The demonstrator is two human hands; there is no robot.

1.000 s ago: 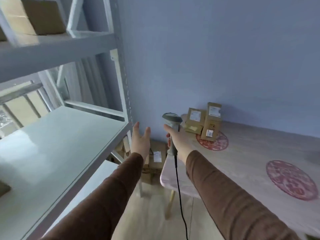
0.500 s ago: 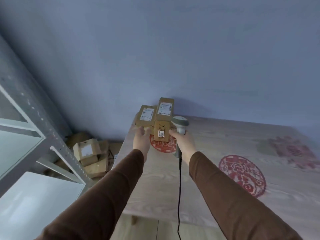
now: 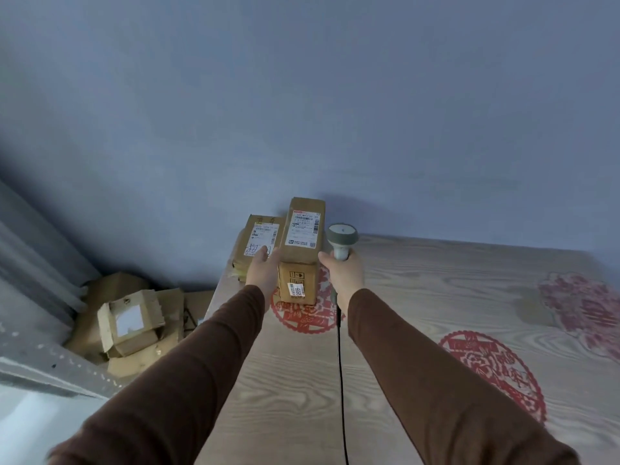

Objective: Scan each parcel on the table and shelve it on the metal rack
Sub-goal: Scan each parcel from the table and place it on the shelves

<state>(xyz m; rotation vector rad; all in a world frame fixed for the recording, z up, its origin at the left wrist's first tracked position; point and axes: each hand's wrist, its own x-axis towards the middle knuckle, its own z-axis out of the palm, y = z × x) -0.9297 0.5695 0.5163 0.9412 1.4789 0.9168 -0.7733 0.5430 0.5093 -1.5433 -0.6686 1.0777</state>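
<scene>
Two brown cardboard parcels stand at the far left corner of the wood-grain table [image 3: 419, 297]. The taller parcel [image 3: 303, 236] has a white label on top and a small sticker on its front. A lower parcel [image 3: 260, 234] with a handwritten label sits to its left. My left hand [image 3: 263, 271] reaches between them with fingers straight, fingertips over the lower parcel's label and thumb beside the taller one. My right hand [image 3: 344, 275] grips the handle of a grey corded barcode scanner [image 3: 342, 235], held upright just right of the taller parcel.
Part of the metal rack [image 3: 37, 364] shows at the lower left. Several opened cardboard boxes [image 3: 129, 325] lie on the floor between rack and table. Red paper-cut decorations [image 3: 493, 370] lie flat on the table. A blue wall stands right behind the parcels.
My view swung from the rack to the table. My left hand moved forward to the parcels, and the scanner came up beside the taller one.
</scene>
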